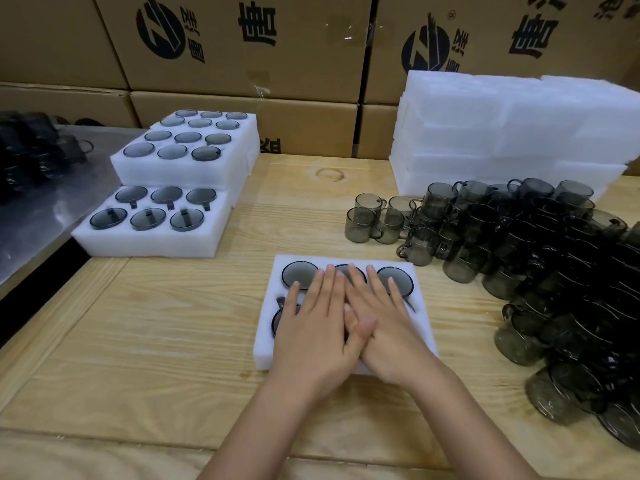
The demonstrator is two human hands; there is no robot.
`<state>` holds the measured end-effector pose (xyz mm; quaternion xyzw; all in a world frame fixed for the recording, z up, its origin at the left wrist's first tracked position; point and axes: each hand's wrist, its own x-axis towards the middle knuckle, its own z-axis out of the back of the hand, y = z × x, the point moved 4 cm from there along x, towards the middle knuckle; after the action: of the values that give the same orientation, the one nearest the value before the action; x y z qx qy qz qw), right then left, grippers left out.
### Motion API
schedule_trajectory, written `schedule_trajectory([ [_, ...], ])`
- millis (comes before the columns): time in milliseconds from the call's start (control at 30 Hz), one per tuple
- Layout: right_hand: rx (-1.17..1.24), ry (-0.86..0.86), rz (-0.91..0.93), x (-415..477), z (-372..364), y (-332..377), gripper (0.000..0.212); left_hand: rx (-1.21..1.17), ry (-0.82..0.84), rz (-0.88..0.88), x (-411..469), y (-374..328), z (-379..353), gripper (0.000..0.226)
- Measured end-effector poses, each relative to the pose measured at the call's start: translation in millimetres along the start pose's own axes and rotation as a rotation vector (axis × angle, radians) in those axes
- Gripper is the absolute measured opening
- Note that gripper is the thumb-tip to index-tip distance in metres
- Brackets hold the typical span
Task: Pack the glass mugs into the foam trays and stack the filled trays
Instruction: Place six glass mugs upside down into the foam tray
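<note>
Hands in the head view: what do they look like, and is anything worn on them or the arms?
The left hand and the right hand are bare: no gloves, rings or watch show. The nails look short and unpainted. Both forearms are bare too, no sleeve in view.

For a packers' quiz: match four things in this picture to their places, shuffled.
1 left hand and right hand
2 loose smoky grey glass mugs
3 empty white foam trays
4 brown printed cardboard boxes

A stacked behind the wooden table
B flat on the white foam tray, front centre
C heaped on the right
D piled back right

Pairs: 1-B, 2-C, 3-D, 4-A
</note>
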<state>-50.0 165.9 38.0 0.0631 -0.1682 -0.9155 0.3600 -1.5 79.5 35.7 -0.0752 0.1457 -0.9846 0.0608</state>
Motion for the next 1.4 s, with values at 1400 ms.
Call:
schedule_trajectory([
  [1400, -0.187, -0.963, -0.729, -165.9, 53.1, -146.5, 0.061, 0.235, -0.821, -0.375, 0.9, 9.7, -12.0, 0.032],
])
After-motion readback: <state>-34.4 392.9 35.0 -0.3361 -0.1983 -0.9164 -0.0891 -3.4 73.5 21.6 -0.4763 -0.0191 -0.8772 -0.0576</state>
